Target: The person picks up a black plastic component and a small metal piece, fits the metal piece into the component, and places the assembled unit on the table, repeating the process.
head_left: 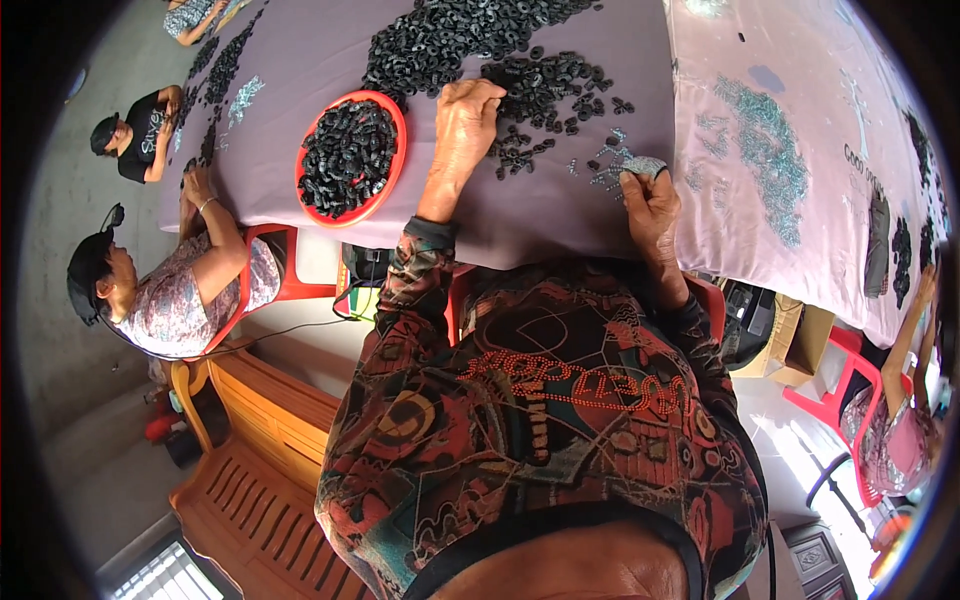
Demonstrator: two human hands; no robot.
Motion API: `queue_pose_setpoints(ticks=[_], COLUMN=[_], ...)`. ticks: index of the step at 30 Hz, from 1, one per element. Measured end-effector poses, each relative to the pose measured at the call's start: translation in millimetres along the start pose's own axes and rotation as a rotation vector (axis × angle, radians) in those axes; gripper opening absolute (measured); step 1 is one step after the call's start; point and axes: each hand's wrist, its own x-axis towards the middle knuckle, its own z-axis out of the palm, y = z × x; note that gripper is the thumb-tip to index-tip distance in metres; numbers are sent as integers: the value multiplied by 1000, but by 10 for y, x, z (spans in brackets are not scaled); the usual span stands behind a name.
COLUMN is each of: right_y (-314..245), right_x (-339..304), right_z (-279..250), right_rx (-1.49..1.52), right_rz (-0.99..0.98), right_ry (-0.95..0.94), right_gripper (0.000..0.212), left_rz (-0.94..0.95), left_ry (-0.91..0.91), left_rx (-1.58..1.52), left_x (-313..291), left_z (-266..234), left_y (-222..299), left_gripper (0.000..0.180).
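- Reaching over the purple-grey cloth (pixel 262 150) of the table with the left hand (pixel 467 110), back turned up, with bent fingers drawn close together; at the fingertips, touching or almost touching, a loose heap of small black ring-shaped pieces (pixel 550 85). Impossible to tell whether pinching any.
- Near the table's near edge with the right hand (pixel 652 205), curled almost to a fist, with thumb and forefinger up against a small pale grey-green patch (pixel 645 166); too small to tell whether gripped.
- Just left of the right fingertips, scattered over the cloth: small clear teal pieces (pixel 607 178), with a few black ones nearby.
- Left of the left hand, close to the near edge: a round red bowl (pixel 400 150), filled with black pieces (pixel 345 155).
- Beyond the left hand, toward the far edge: a large, dense pile of black pieces (pixel 450 40).
- Toward the right edge, on a pink cloth (pixel 700 60): a broad scatter of teal pieces (pixel 765 160).
- Near the left edge: a small patch of teal pieces (pixel 243 98).
- By the near-left corner, with arms on the table: a person in a dark cap and pale patterned top (pixel 195 290).
- Below the near edge, at left: an orange-brown slatted bench (pixel 265 490); at right, an open cardboard box (pixel 800 345).
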Motion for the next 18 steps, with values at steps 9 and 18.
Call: queue_pose_setpoints(ticks=[9,18], right_y=[-30,-16], right_x=[-16,-13], right_z=[-4,-10], right_rx=[-3,-59], right_rz=[32,6], right_ry=[5,4], right_gripper=[11,11], left_rz=[-145,-40], left_ry=[-156,-90], left_rx=[129,226], left_x=[-571,-357], left_z=[-178,-119], left_y=[194,74], left_gripper=[12,11])
